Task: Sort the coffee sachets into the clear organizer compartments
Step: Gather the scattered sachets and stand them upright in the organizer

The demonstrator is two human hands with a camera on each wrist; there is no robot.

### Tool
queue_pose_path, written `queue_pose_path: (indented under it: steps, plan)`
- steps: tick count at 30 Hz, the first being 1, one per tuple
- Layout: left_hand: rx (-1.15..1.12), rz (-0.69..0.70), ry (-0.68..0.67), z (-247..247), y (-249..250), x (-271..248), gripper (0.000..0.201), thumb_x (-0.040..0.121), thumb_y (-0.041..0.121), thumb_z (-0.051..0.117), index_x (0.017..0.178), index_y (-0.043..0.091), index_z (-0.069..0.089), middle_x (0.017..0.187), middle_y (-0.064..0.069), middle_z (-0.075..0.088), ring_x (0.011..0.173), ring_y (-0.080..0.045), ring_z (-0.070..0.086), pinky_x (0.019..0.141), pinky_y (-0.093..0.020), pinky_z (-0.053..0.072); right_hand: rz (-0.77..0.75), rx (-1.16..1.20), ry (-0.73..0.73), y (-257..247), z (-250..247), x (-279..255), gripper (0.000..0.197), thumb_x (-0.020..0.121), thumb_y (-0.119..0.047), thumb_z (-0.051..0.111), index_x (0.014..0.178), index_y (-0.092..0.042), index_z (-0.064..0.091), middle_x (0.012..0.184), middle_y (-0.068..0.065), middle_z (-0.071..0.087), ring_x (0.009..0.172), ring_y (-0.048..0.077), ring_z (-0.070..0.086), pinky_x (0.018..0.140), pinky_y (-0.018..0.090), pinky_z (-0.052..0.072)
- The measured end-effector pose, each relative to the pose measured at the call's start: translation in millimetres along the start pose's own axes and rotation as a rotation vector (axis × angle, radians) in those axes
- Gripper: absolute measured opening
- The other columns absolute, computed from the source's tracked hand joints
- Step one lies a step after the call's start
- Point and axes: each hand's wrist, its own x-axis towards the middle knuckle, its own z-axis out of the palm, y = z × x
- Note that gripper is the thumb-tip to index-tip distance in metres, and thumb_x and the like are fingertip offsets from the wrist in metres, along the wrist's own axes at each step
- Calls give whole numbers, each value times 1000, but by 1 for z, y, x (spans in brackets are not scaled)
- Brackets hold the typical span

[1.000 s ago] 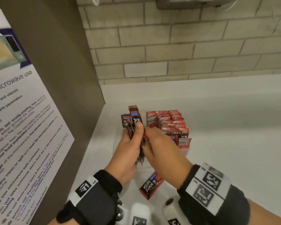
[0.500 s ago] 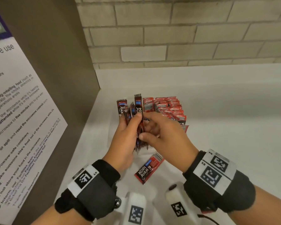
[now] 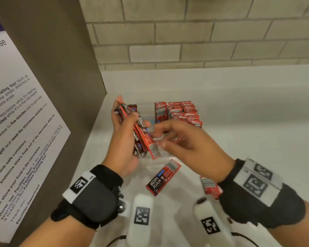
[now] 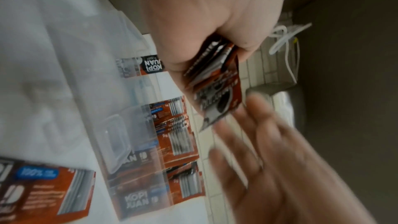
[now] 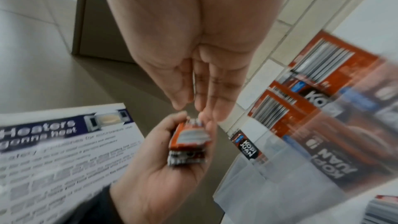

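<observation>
Two hands over a white counter [image 3: 239,122], a bundle of Kopi Juan sachets between them.

The left hand [image 3: 122,138], palm turned inward, grips the bundle of sachets [image 3: 141,138] above the clear organizer [image 4: 116,142], which holds rows of sachets [image 3: 181,112]. The right hand [image 3: 184,139], fingers loosely extended and holding nothing, reaches toward the bundle. Two loose sachets lie on the counter: one [image 3: 163,177] below the hands, one [image 3: 210,187] by the right wrist.

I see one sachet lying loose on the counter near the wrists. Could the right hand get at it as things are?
Probably yes. The right hand holds nothing and hovers just above the loose sachet, which lies flat with nothing covering it. The left hand is busy gripping a bundle of sachets.
</observation>
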Motion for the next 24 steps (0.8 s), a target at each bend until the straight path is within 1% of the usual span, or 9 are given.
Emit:
queue_pose_path:
  steps: [4, 7, 9, 10, 12, 14, 16, 19, 24]
  plan:
    - [-133, -49, 18, -17, 10, -2, 28, 98, 27, 44, 114, 47, 55, 74, -2, 61, 56, -19, 63, 56, -35, 55, 252, -393, -116, 24, -36, -34, 8, 90, -26, 58, 98, -26, 58, 100, -9, 58, 82, 6, 57, 68, 16, 46]
    - [-271, -84, 50, -27, 14, -4, 21, 96, 27, 46, 95, 39, 63, 71, -1, 61, 57, -17, 64, 57, -38, 57, 600, -774, -448, 50, -39, -64, 36, 83, -55, 56, 103, -27, 46, 96, -10, 53, 79, 6, 53, 57, 14, 35]
    - [-356, -107, 35, -31, 15, -5, 15, 88, 27, 55, 79, 36, 64, 71, 1, 58, 57, -15, 64, 59, -42, 58, 653, -799, -513, 59, -30, -74, 48, 80, -57, 59, 111, -28, 38, 96, -10, 46, 80, 7, 50, 56, 13, 32]
    - [-394, -114, 31, -31, 16, -6, 10, 79, 25, 62, 78, 35, 61, 72, 1, 58, 58, -14, 64, 61, -45, 57, 631, -782, -513, 59, -26, -76, 48, 82, -52, 59, 116, -27, 36, 98, -9, 45, 81, 8, 50, 57, 13, 34]
    - [-425, -109, 25, -35, 14, -6, 28, 68, 17, 67, 87, 35, 56, 71, 1, 60, 59, -14, 65, 63, -49, 57, 541, -772, -536, 55, -18, -74, 42, 86, -36, 56, 121, -24, 37, 106, -6, 48, 83, 10, 48, 64, 15, 37]
    - [-403, -114, 42, -38, 12, -6, 32, 77, 8, 58, 94, 36, 54, 74, 1, 63, 62, -15, 67, 68, -53, 57, 416, -813, -564, 48, -11, -71, 39, 85, -25, 54, 121, -22, 39, 110, -3, 47, 85, 12, 45, 70, 20, 39]
    - [-412, -129, 52, -40, 12, -8, 33, 84, 5, 49, 99, 34, 56, 78, -2, 67, 61, -16, 67, 68, -47, 59, 288, -850, -608, 42, -2, -66, 39, 85, -20, 53, 121, -21, 40, 114, -2, 47, 93, 15, 45, 78, 26, 42]
    - [-459, -135, 35, -45, 17, -13, 40, 73, 8, 55, 108, 28, 56, 84, -8, 66, 56, -15, 61, 55, -28, 56, 119, -834, -629, 40, 12, -53, 50, 85, -16, 50, 132, -22, 34, 129, -2, 40, 111, 17, 41, 91, 30, 39]
    - [-492, -161, -70, -50, 18, -15, 73, 39, 8, 84, 108, 25, 65, 83, -7, 64, 57, -16, 59, 52, -28, 53, 9, -907, -676, 52, 38, -36, 71, 87, -8, 48, 148, -16, 11, 146, 5, 25, 131, 27, 29, 106, 41, 33]
